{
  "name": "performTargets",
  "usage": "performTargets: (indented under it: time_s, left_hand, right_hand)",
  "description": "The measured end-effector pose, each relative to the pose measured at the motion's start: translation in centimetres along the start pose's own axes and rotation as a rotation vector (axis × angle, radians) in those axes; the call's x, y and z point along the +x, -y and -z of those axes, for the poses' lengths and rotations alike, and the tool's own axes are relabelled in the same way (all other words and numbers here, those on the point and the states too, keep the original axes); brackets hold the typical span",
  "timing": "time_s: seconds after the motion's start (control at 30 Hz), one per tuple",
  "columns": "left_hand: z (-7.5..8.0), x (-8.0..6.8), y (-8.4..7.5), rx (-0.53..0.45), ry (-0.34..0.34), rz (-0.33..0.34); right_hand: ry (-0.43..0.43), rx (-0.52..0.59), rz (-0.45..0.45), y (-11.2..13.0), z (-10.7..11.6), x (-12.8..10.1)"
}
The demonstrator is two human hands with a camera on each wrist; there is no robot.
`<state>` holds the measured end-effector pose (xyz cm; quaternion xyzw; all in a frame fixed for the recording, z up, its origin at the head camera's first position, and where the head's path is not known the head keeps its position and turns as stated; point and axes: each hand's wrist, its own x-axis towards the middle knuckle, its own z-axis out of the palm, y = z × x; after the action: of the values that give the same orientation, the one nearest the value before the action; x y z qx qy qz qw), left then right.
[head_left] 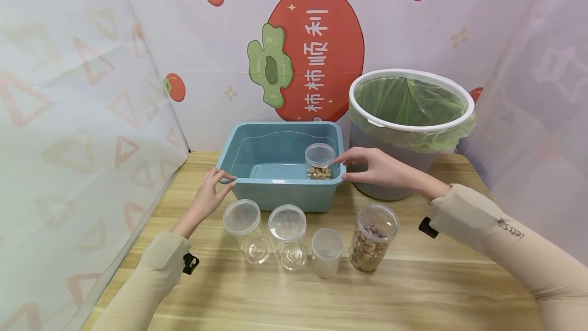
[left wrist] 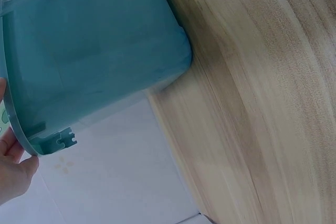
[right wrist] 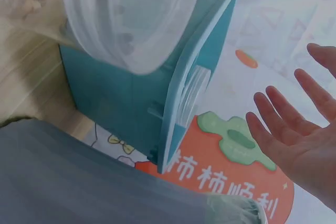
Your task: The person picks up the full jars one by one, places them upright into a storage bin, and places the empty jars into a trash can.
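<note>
Just beside right grip (head_left: pixel 376 170): jar (head_left: pixel 319 162)

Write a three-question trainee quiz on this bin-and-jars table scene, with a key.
1. True or false: the left hand grips the blue plastic bin's rim.
2. How many clear lidded jars stand on the wooden table in front of the bin? A) two B) four C) six
3. What sits inside the bin near the right hand?

Key: 1 true. 2 B. 3 a small clear jar of nuts.
</note>
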<state>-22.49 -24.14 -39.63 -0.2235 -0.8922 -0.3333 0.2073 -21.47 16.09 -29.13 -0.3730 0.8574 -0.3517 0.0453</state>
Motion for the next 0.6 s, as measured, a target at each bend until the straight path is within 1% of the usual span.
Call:
performTargets:
  time_s: [0.07, 0.23, 0.3, 0.6]
  left_hand:
    - [-0.1, 0.0, 0.1, 0.005, -0.003, -0.006]
    - [-0.1, -0.1, 0.1, 0.005, -0.006, -0.007]
    - [-0.1, -0.1, 0.1, 0.005, -0.005, -0.002]
    - [-0.2, -0.1, 0.1, -0.001, 0.002, 0.015]
  right_hand:
    - [-0.025, -0.026, 0.03, 0.1, -0.3, -0.7]
    - [-0.102, -0.101, 0.157, 0.2, -1.2, -2.4]
    - [-0.12, -0.115, 0.19, 0.1, -1.5, -3.0]
    - [-0.17, -0.165, 0.207, -0.5, -2.8, -6.0]
